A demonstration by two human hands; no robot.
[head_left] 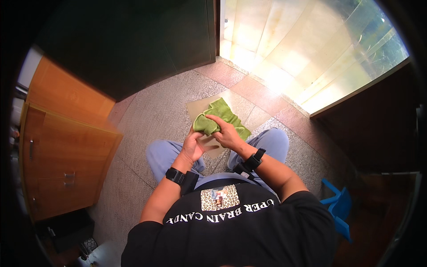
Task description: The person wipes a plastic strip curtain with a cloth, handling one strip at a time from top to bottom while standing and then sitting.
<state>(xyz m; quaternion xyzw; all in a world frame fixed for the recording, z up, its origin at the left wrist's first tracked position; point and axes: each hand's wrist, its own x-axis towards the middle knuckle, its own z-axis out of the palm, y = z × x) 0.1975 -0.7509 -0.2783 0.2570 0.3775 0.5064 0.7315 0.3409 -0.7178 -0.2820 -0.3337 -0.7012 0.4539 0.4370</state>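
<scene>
A green cloth (224,110) with a pale stitched edge lies bunched and folded in front of me. My right hand (227,134) grips its near fold, fingers over the top. Under the cloth is a clear, flat panel (196,108), tilted like a diamond; the speckled floor shows through it. My left hand (193,145) holds the panel's near left edge, some fingers dimly visible through the sheet. The cloth's folded corner is close to the left thumb. Parts of the panel are hidden by the cloth and my right hand.
My bent knees in blue trousers (275,143) flank the panel. Wooden cabinets (63,150) stand left, above a black box (71,230). A dark door panel (143,43) rises ahead beside a bright doorway (267,50). A blue plastic chair (340,203) is at right.
</scene>
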